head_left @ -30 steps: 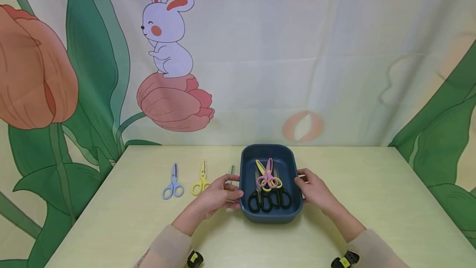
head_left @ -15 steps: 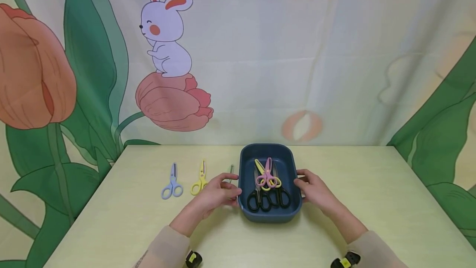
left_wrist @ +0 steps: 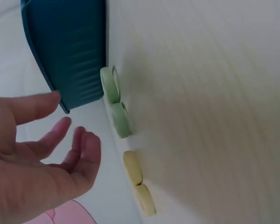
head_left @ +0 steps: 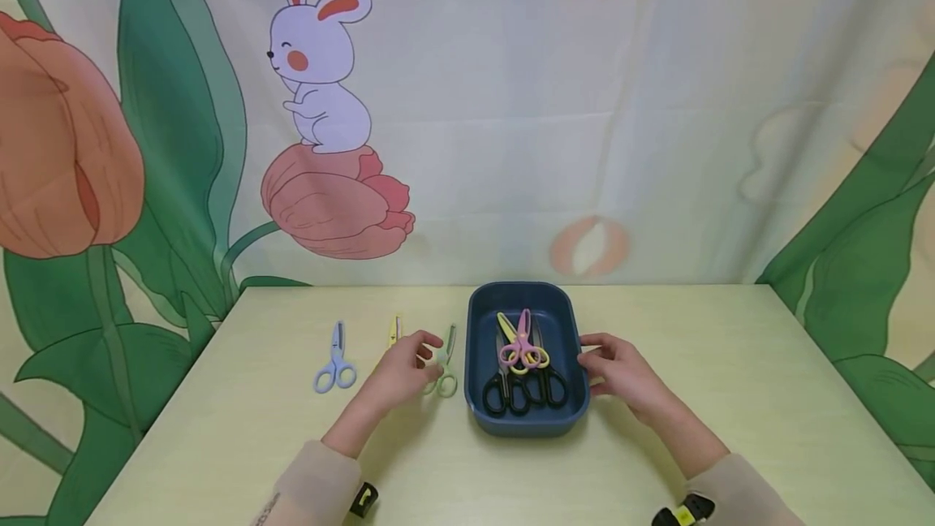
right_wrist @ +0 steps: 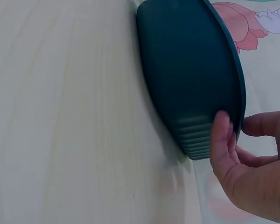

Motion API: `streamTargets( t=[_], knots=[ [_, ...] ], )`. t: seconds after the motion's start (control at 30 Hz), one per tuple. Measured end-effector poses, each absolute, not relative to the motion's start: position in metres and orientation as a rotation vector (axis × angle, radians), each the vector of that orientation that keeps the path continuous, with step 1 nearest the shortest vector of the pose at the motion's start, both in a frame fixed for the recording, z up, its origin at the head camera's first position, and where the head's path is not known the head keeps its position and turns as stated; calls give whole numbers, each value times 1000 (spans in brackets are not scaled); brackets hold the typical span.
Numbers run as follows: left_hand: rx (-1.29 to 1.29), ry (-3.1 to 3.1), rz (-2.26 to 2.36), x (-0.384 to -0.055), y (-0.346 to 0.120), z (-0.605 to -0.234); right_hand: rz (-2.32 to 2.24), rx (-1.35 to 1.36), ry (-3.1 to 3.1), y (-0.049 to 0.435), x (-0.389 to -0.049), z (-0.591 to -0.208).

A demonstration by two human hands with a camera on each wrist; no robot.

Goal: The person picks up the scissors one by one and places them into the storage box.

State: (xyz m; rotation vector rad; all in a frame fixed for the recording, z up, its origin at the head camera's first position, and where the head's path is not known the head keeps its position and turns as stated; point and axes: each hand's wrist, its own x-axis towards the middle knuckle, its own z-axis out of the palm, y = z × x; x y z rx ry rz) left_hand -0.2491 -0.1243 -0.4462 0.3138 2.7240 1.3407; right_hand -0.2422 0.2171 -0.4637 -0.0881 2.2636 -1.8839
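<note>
A dark blue plastic bin [head_left: 526,426] stands on the table with several scissors inside: black-handled scissors [head_left: 495,396] below, yellow and pink scissors [head_left: 524,339] on top. My right hand [head_left: 624,376] is at the bin's right wall, its fingertips touching the outside near the rim. Left of the bin, my left hand [head_left: 402,372] hovers with loosely bent fingers and holds nothing. Beneath and beside it lie green scissors [head_left: 448,384], partly covered in the head view. Yellow scissors [head_left: 395,329] are mostly hidden behind that hand; their handles [left_wrist: 133,168] show in the left wrist view.
Blue scissors [head_left: 336,368] lie at the left on the pale table [head_left: 730,396]. Behind the table's far edge hangs a printed cloth [head_left: 475,144] with a rabbit and tulips.
My left hand has come away from the bin's left side and moved left, uncovering more of the green scissors and covering the yellow ones. My right hand stays beside the bin.
</note>
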Motion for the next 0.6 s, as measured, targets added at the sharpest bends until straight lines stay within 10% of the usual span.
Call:
streamTargets(
  t=[0.6],
  knots=[
    [577,3014,529,-241,-114,-456,-1935,-143,2162,220,-241,-461]
  ],
)
